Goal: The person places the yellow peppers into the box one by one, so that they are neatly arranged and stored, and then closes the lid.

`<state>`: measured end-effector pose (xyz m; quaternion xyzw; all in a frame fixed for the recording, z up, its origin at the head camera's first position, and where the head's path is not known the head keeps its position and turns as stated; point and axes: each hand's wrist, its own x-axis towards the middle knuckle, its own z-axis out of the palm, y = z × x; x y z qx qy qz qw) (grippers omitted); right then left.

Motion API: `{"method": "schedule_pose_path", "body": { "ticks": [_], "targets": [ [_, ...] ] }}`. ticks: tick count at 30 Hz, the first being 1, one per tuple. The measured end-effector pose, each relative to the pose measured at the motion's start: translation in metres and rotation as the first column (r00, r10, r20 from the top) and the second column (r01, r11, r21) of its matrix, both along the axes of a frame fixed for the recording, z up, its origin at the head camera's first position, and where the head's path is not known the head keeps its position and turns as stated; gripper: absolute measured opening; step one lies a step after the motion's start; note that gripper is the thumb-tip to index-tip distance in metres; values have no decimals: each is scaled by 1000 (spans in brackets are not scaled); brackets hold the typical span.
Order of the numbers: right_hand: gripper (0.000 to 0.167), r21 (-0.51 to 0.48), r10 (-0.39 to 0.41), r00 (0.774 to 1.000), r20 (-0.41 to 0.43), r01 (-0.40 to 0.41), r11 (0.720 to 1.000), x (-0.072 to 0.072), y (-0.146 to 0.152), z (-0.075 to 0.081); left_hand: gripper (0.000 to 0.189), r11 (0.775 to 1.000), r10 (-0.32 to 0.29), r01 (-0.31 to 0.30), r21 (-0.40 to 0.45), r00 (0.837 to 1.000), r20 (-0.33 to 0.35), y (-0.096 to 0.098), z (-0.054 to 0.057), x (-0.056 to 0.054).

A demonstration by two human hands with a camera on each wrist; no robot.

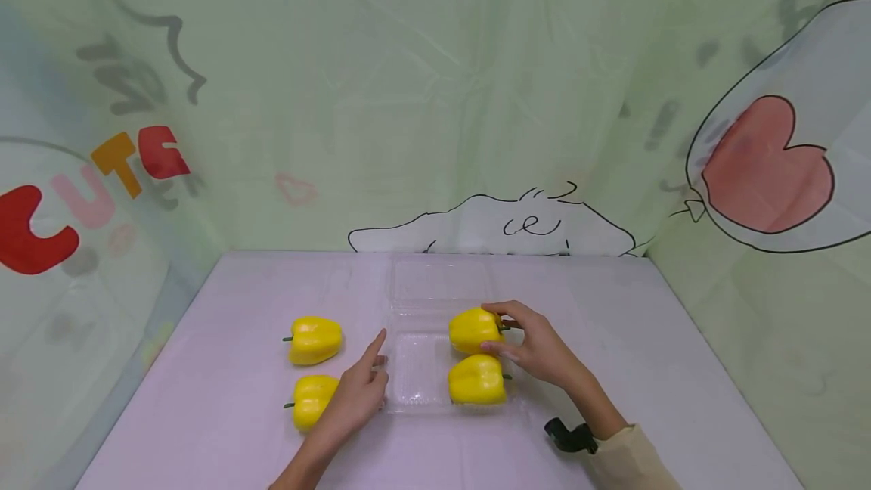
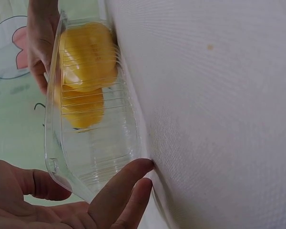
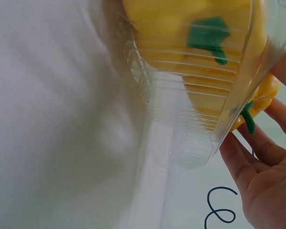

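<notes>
A clear plastic clamshell box lies open on the table, its lid folded back to the far side. My right hand grips the far yellow bell pepper between thumb and fingers, in the right part of the box. Just nearer sits a second yellow bell pepper, its green stem pointing right. At the box's left side is my left hand, the index finger extended; the left wrist view shows its fingers against the outer wall, holding no pepper.
Left of the box, two more yellow bell peppers lie on the white table: a far one and a near one, partly hidden by my left hand. A black curved object is at my right wrist. Printed curtains surround the table.
</notes>
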<state>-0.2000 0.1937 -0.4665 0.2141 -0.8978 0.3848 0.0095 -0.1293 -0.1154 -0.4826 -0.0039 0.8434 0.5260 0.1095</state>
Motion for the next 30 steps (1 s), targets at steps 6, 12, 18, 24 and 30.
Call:
{"method": "schedule_pose_path", "body": {
  "ticks": [6, 12, 18, 24, 30],
  "targets": [
    [61, 14, -14, 1000, -2, 14, 1000, 0, -2, -1, 68, 1000, 0, 0, 9, 1000, 3, 0, 0, 0],
    [62, 16, -19, 1000, -8, 19, 1000, 0, -3, -1, 68, 1000, 1, -1, 6, 1000, 4, 0, 1, 1],
    [61, 27, -20, 1000, -2, 20, 999, -1, -2, -1, 68, 1000, 6, -6, 8, 1000, 13, 0, 1, 1],
    [61, 37, -21, 999, -28, 22, 999, -1, -2, -1, 68, 1000, 4, -5, 10, 1000, 16, 0, 1, 0],
    [63, 65, -48, 999, -16, 49, 997, 0, -2, 0, 68, 1000, 2, -2, 4, 1000, 20, 0, 0, -1]
  ]
}}
